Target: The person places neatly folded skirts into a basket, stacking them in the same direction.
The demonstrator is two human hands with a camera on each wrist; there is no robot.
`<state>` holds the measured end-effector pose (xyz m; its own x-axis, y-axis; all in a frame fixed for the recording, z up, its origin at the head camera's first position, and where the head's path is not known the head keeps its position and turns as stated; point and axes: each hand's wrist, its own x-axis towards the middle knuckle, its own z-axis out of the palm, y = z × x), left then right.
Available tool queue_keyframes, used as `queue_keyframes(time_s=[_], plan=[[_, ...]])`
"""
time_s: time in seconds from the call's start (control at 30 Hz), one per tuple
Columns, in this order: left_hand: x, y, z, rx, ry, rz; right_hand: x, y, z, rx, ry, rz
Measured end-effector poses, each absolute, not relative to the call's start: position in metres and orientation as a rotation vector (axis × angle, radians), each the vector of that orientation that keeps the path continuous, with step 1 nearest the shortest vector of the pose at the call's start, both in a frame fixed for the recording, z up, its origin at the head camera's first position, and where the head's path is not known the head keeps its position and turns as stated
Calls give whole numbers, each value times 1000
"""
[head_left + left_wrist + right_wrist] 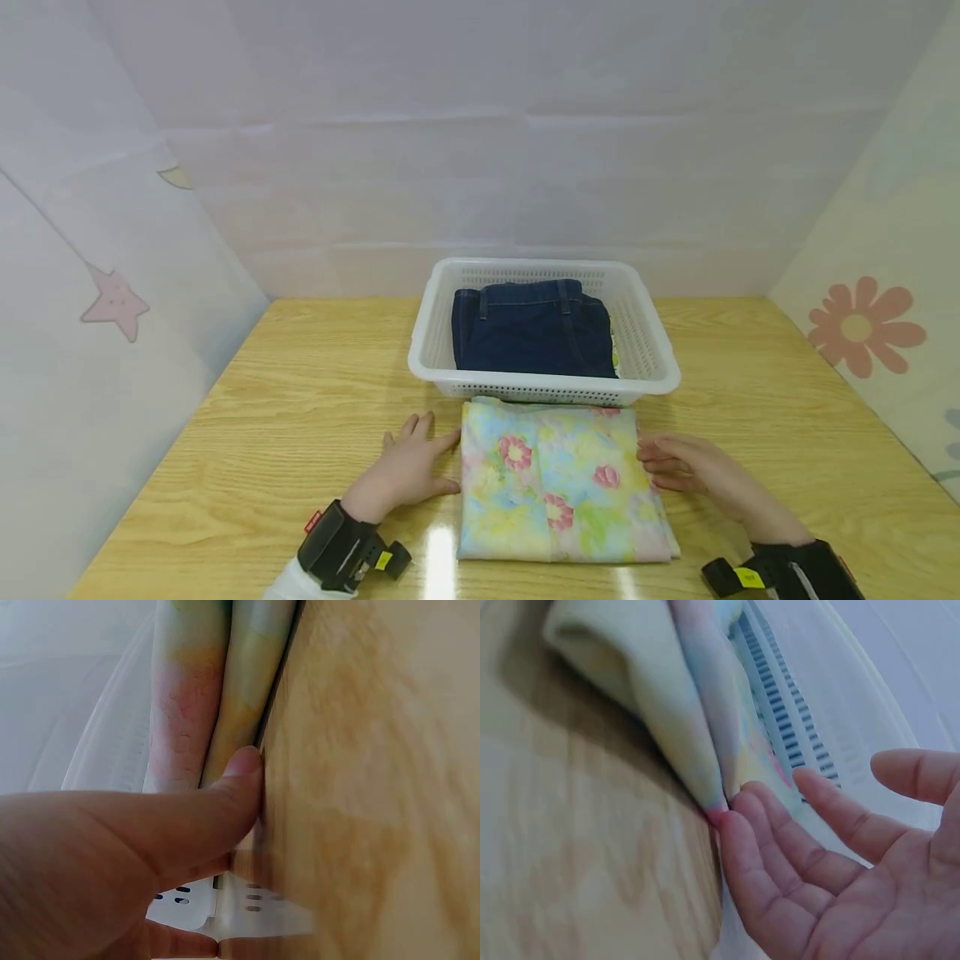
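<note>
A folded floral cloth (562,487) in pastel blue, yellow and pink lies flat on the wooden table in front of the basket. My left hand (408,467) is at its left side, fingers spread, with thumb and fingertips right at the folded edge. In the left wrist view the thumb (244,761) reaches the lower layer of the cloth (187,697), low against the tabletop. My right hand (690,467) is at the opposite side, its fingers gently bent. In the right wrist view the fingertips (739,825) meet the edge of the cloth (660,705).
A white perforated plastic basket (652,350) stands just behind the cloth. Folded dark blue jeans (532,333) lie in it, with a bit of patterned fabric showing at their right. The wooden table (315,392) is bordered by a back wall and two decorated side walls.
</note>
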<state>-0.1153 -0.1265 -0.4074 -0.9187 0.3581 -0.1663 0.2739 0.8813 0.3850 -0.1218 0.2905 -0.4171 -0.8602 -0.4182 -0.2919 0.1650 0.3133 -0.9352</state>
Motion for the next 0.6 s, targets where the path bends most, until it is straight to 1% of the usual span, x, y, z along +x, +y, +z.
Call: queue_keyframes(time_s=[0.17, 0.33, 0.4, 0.5, 0.6], plan=[[-117, -127, -407, 459, 2846, 622, -123, 307, -419, -112, 2042, -1629], [-121, -123, -411, 385, 2865, 961, -124, 308, -424, -125, 1846, -1756], [-122, -120, -412, 331, 2742, 1175, -124, 304, -426, -130, 1809, -1775], [-122, -117, -415, 222, 2370, 1511, -124, 296, -429, -146, 1833, -1757], [-123, -115, -418, 123, 2029, 1706, -123, 290, -431, -162, 1872, -1726]])
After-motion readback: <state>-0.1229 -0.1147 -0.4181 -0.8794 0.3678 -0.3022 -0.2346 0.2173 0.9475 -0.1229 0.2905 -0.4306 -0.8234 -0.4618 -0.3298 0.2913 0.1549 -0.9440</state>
